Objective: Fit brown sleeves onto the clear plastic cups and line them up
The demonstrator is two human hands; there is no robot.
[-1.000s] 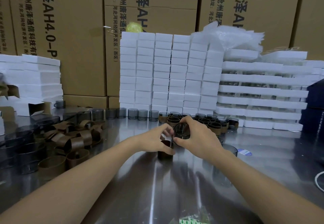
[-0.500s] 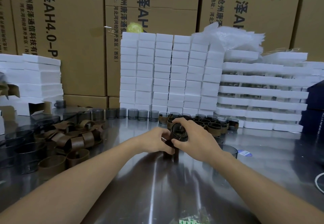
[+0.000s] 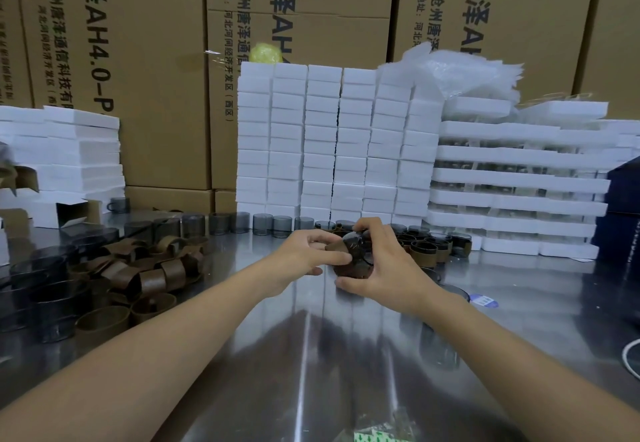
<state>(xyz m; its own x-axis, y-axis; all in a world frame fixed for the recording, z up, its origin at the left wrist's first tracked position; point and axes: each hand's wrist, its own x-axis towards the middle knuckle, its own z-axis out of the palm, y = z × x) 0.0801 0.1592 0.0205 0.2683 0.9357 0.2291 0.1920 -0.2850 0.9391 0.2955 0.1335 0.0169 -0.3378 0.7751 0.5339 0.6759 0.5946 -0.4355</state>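
Vs 1 s ago: the sleeve (image 3: 348, 270) no longer sits low under the left hand (image 3: 303, 256) with the cup (image 3: 356, 249) held apart above it. The two are now together btwn both hands, at the centre, just off the table (image 3: 311, 355). Vs 0.5 s ago the bundle has tipped, and the right hand (image 3: 388, 268) has rolled further over its top. Can't tell if the sleeve is fully seated, as fingers hide the rim. Left hand: fingers curled, thumb and forefinger pinching the sleeve's left edge, forearm coming in from near left. Right hand: fingers arched over the cup's far side, thumb tucked under its near side, gripping it, wrist bent inward, forearm from near right. Loose sleeves (image 3: 149, 268) are heaped at the left, w/ bare cups (image 3: 41, 285) left of the heap. A row of bare cups (image 3: 242, 223) runs along the far edge. Sleeved cups (image 3: 426, 249) are bunched just beyond the right hand. White foam stacks (image 3: 339, 143) and printed cardboard boxes (image 3: 138, 60) stand behind.
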